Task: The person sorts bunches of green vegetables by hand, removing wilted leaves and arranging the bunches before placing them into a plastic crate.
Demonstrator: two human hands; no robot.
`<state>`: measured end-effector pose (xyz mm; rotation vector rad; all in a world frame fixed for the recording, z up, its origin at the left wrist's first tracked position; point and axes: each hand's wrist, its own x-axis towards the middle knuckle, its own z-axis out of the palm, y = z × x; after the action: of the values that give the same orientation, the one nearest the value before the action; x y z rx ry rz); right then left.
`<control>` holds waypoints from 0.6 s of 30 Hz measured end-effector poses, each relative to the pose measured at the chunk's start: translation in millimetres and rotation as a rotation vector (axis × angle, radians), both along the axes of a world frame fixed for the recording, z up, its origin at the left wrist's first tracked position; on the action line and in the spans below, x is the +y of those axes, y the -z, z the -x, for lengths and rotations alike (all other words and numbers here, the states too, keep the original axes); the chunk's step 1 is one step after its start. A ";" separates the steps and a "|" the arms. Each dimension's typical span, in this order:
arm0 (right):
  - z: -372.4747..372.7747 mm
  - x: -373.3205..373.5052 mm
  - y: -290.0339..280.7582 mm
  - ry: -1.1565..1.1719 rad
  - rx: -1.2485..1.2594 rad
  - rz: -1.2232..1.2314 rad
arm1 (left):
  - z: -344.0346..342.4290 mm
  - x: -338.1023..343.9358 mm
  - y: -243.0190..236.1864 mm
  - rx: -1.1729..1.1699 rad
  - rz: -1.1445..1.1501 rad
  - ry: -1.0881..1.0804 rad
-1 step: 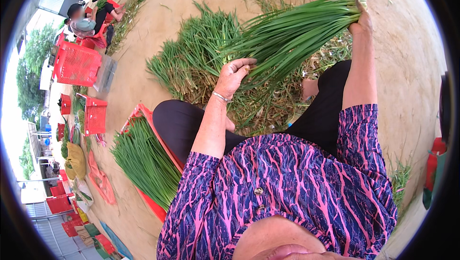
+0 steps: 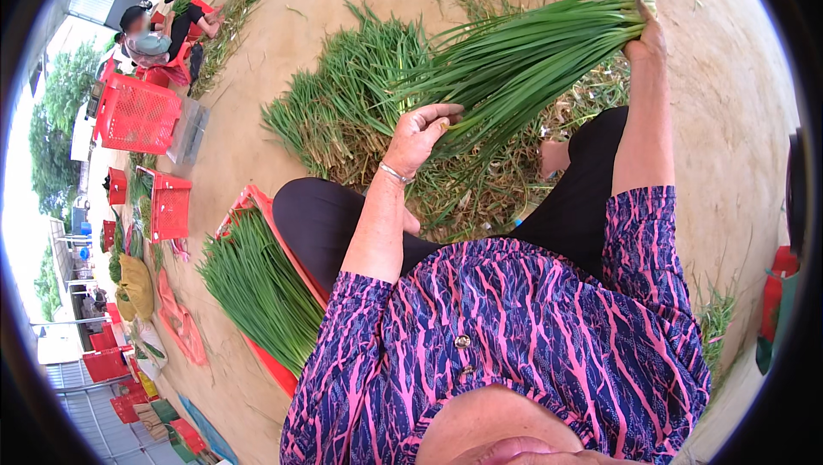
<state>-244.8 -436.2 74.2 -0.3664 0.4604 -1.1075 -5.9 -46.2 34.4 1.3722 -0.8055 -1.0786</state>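
Overhead: bunch of green chives (image 2: 523, 58) held up across lap. Right hand (image 2: 645, 36) clenched round root end. Left hand (image 2: 422, 133) pinched leaf tips, fingers curled. Loose chive pile (image 2: 343, 114) on ground beneath. Red crate (image 2: 283, 294) w/ sorted chives at left knee.

Chive bundle (image 2: 531, 54): smooth, slightly glossy leaves. Ground (image 2: 737, 122): matt, rough packed earth. Crates (image 2: 137, 114): red plastic lattice, semi-gloss. Blouse (image 2: 514, 328): matt printed cloth. Bracelet (image 2: 394, 174): shiny metal. Trousers (image 2: 317, 216): matt black cloth.
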 end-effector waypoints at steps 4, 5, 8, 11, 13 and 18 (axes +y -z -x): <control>-6.5 4.9 -0.7 0.009 0.031 0.013 | 2.0 7.2 -13.8 -0.030 0.080 0.080; -7.5 5.4 -0.4 0.022 0.027 0.005 | 3.0 9.7 -18.3 0.004 0.090 0.087; -6.0 5.4 -0.1 0.026 0.023 0.009 | 4.4 10.4 -22.9 0.087 0.107 0.102; -7.7 5.7 0.3 0.014 0.013 0.011 | 4.9 10.1 -25.0 0.129 0.101 0.129; -16.8 10.4 -1.0 -0.008 0.004 0.002 | -0.5 13.7 -22.5 0.101 0.085 0.147; -18.9 19.7 -9.2 0.025 0.051 0.011 | 5.7 2.0 -26.1 0.028 0.000 0.174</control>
<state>-225.9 -416.5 83.4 -0.3996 0.5052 -1.1272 -11.6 -44.2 60.5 1.3024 -0.9172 -1.2300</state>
